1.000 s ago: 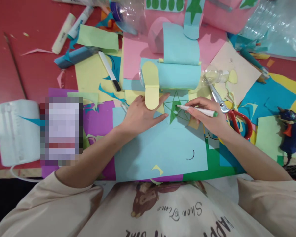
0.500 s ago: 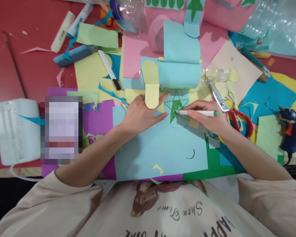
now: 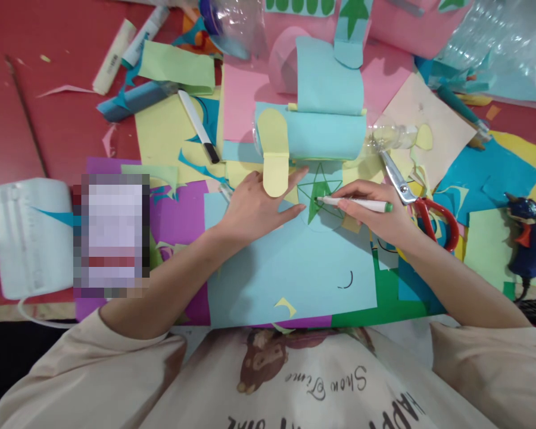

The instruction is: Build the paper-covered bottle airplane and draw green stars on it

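My right hand [image 3: 377, 215] is closed on a white marker with a green end [image 3: 361, 204]. Its tip rests inside a green star [image 3: 318, 193] drawn on a light blue paper sheet [image 3: 290, 268]; the star's left part is filled in green. My left hand [image 3: 255, 205] lies open and flat on the same sheet, just left of the star, fingers stretched toward it. A pale yellow paper flap [image 3: 274, 154] hangs over my left fingers from a plastic bottle wrapped in light blue paper [image 3: 321, 136].
Red-handled scissors [image 3: 422, 205] lie right of my right hand. A blue glue gun [image 3: 527, 235] sits at the far right. A black-tipped white marker [image 3: 199, 126], glue sticks [image 3: 114, 56], coloured paper scraps and a white box [image 3: 29, 237] cover the red table [image 3: 36, 119].
The marker tip has shifted slightly back and forth inside the star. My left hand has stayed flat in place.
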Demonstrator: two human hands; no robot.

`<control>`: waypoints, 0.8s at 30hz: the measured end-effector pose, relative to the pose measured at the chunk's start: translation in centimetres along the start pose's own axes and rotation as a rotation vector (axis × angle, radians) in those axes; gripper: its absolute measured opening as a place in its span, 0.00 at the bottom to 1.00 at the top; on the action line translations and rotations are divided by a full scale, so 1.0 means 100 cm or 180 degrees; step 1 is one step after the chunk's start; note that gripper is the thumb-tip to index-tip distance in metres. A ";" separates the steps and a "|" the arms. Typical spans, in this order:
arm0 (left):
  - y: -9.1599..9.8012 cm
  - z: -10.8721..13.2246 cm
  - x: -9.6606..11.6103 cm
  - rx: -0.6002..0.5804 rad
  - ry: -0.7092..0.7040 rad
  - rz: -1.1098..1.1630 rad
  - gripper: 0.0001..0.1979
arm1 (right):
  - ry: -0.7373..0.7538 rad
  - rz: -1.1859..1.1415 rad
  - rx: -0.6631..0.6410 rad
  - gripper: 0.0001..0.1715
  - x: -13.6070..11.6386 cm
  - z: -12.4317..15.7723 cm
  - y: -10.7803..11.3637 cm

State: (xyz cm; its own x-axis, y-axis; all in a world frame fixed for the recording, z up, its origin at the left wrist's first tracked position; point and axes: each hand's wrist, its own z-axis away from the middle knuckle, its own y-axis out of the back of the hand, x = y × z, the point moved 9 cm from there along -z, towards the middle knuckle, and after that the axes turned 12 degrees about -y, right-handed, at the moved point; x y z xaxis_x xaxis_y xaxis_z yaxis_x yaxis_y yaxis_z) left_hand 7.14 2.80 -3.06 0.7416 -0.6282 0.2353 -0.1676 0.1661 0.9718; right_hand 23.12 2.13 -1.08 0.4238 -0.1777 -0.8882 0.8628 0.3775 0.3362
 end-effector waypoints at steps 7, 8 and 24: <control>0.000 -0.001 0.000 -0.0021 0.0003 0.0013 0.29 | -0.0012 0.0025 -0.0081 0.12 0.001 0.000 -0.001; -0.001 0.000 0.000 -0.0030 0.0009 0.0025 0.29 | 0.0004 0.0015 -0.0064 0.12 0.000 0.000 -0.001; 0.000 -0.001 0.000 -0.0043 0.0021 -0.0018 0.29 | 0.0010 0.0052 -0.0076 0.12 -0.001 0.001 -0.003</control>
State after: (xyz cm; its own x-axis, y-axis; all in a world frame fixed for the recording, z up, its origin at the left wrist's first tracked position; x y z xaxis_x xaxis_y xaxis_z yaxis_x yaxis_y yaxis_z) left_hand 7.26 2.87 -3.09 0.7467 -0.6242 0.2298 -0.1548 0.1729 0.9727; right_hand 22.86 1.96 -1.09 0.4369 -0.1684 -0.8836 0.8489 0.4019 0.3432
